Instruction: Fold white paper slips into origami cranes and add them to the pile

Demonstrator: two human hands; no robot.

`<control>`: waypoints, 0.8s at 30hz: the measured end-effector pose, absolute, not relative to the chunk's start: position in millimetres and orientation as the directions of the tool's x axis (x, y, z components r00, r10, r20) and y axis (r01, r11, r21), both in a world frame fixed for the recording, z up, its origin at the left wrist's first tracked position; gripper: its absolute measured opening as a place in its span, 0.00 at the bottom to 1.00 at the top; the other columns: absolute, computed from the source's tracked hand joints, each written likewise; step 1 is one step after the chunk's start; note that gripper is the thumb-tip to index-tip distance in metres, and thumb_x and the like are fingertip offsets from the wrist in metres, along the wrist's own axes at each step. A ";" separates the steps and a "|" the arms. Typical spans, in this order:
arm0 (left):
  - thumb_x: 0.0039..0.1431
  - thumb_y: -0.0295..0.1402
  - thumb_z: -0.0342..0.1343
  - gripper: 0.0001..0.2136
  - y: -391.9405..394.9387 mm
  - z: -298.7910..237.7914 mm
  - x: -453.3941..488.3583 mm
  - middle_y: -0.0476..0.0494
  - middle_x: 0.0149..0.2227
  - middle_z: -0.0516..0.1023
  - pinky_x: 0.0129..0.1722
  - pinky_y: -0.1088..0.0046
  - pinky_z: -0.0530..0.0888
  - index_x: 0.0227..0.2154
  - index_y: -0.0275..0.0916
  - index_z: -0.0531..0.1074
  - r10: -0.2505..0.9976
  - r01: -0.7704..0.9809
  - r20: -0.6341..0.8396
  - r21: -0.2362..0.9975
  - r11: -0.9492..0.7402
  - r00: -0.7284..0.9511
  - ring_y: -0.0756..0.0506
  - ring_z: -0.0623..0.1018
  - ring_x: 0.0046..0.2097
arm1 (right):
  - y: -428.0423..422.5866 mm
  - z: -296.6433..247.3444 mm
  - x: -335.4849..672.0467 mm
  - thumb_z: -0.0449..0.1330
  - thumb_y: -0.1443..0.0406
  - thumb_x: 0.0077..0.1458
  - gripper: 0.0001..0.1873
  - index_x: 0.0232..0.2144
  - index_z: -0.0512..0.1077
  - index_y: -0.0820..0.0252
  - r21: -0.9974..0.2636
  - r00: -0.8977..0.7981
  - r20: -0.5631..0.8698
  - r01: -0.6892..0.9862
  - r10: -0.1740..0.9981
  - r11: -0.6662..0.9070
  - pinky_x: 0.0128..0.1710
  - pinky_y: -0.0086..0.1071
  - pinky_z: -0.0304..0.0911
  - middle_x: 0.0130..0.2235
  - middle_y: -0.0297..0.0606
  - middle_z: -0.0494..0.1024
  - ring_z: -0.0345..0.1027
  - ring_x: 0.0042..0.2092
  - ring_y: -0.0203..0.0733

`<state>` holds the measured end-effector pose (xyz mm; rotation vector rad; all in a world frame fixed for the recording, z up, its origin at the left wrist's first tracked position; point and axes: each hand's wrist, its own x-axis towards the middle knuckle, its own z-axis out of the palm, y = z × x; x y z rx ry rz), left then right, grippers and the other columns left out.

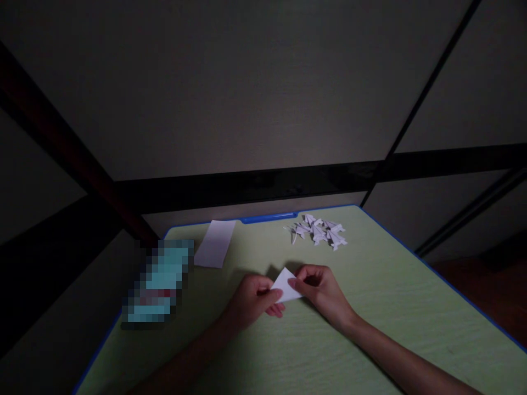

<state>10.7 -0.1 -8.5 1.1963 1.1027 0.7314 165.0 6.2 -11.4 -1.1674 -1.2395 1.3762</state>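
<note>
A small white piece of paper, folded into a triangle with its point facing away from me, is held just above the table between both hands. My left hand pinches its left corner, thumb on top and fingers underneath. At the right side, my right hand grips the paper between thumb and index finger. The undersides of the fold are hidden. Beyond my right hand lies a group of several folded white paper figures, with thin paper scraps at their left.
A flat white paper sheet lies at the back left of the light green table, which has a blue edge. Left of the sheet is a blurred-out, teal rectangular object. A blue strip lines the back edge, before a panelled cabinet.
</note>
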 end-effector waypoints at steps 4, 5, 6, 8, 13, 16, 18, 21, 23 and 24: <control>0.37 0.43 0.56 0.15 -0.5 -9.3 12.8 0.45 0.14 0.72 0.17 0.78 0.66 0.14 0.33 0.67 0.906 0.101 -0.273 0.962 0.254 0.322 0.51 0.71 0.16 | 5.6 -10.1 163.6 0.65 0.65 0.31 0.13 0.10 0.63 0.65 -0.996 -0.144 -0.077 -0.031 0.987 -0.082 0.17 0.24 0.46 0.14 0.27 0.62 0.51 0.18 0.27; 0.37 0.43 0.56 0.16 -0.8 -9.6 12.9 0.45 0.14 0.73 0.17 0.77 0.66 0.14 0.33 0.66 0.912 0.095 -0.269 0.963 0.252 0.311 0.51 0.71 0.16 | 5.8 -9.8 163.1 0.65 0.65 0.31 0.13 0.11 0.64 0.65 -0.996 -0.141 -0.069 -0.052 0.988 -0.077 0.18 0.24 0.47 0.14 0.27 0.63 0.52 0.18 0.28; 0.37 0.44 0.56 0.16 -1.1 -9.9 12.9 0.44 0.14 0.73 0.17 0.77 0.66 0.14 0.33 0.66 0.919 0.088 -0.263 0.965 0.248 0.293 0.50 0.71 0.16 | 5.9 -9.4 162.4 0.65 0.65 0.31 0.12 0.12 0.64 0.65 -0.994 -0.132 -0.053 -0.090 0.990 -0.065 0.18 0.23 0.48 0.15 0.28 0.65 0.53 0.18 0.28; 0.37 0.44 0.56 0.17 -1.9 -10.1 13.2 0.44 0.15 0.74 0.17 0.77 0.67 0.14 0.33 0.66 0.939 0.067 -0.239 0.971 0.230 0.247 0.50 0.72 0.16 | 5.7 -9.0 160.4 0.66 0.66 0.32 0.11 0.17 0.66 0.63 -0.976 -0.096 -0.016 -0.214 0.995 -0.036 0.21 0.23 0.52 0.18 0.29 0.68 0.58 0.20 0.29; 0.38 0.44 0.56 0.16 -5.3 -7.9 18.3 0.45 0.16 0.74 0.20 0.76 0.68 0.16 0.33 0.68 0.980 -0.002 -0.158 0.987 0.160 0.117 0.49 0.73 0.19 | -1.1 -11.8 152.0 0.67 0.65 0.32 0.17 0.29 0.70 0.62 -0.905 -0.143 -0.041 -0.415 0.989 -0.098 0.26 0.25 0.58 0.24 0.32 0.74 0.64 0.24 0.32; 0.38 0.42 0.57 0.15 -9.5 -6.3 22.6 0.49 0.13 0.72 0.20 0.77 0.67 0.12 0.35 0.66 0.991 -0.014 -0.113 0.993 0.115 0.076 0.49 0.72 0.19 | -8.1 -15.4 146.7 0.64 0.63 0.37 0.09 0.20 0.73 0.66 -0.920 -0.316 -0.048 -0.355 0.948 -0.166 0.28 0.28 0.59 0.21 0.34 0.73 0.64 0.24 0.34; 0.40 0.41 0.57 0.15 -12.6 -5.8 24.5 0.50 0.12 0.70 0.20 0.78 0.67 0.11 0.35 0.64 0.994 -0.011 -0.090 0.996 0.091 0.066 0.49 0.72 0.19 | -11.7 -17.5 144.0 0.63 0.62 0.38 0.10 0.17 0.74 0.66 -0.924 -0.332 -0.043 -0.346 0.942 -0.164 0.29 0.28 0.59 0.19 0.34 0.73 0.64 0.24 0.34; 0.41 0.41 0.56 0.14 -15.8 -5.5 25.6 0.48 0.15 0.73 0.22 0.76 0.69 0.12 0.35 0.66 0.994 0.003 -0.082 0.997 0.082 0.067 0.48 0.73 0.21 | -14.9 -19.0 140.9 0.62 0.61 0.40 0.11 0.16 0.74 0.65 -0.907 -0.291 -0.058 -0.384 0.955 -0.172 0.29 0.28 0.59 0.17 0.34 0.72 0.64 0.23 0.34; 0.42 0.41 0.55 0.14 -16.5 -5.4 25.5 0.46 0.17 0.74 0.23 0.75 0.70 0.14 0.35 0.68 0.994 0.018 -0.072 0.997 0.071 0.078 0.47 0.74 0.22 | -14.9 -17.9 140.1 0.62 0.61 0.42 0.13 0.14 0.73 0.65 -0.883 -0.275 -0.066 -0.432 0.959 -0.185 0.28 0.28 0.60 0.16 0.34 0.71 0.63 0.21 0.33; 0.42 0.41 0.55 0.14 -16.5 -5.3 25.3 0.46 0.17 0.75 0.23 0.75 0.70 0.14 0.35 0.68 0.994 0.021 -0.070 0.997 0.068 0.081 0.47 0.74 0.22 | -13.8 -16.6 140.5 0.61 0.62 0.42 0.14 0.13 0.73 0.65 -0.863 -0.273 -0.062 -0.468 0.960 -0.189 0.27 0.27 0.60 0.16 0.34 0.71 0.62 0.21 0.32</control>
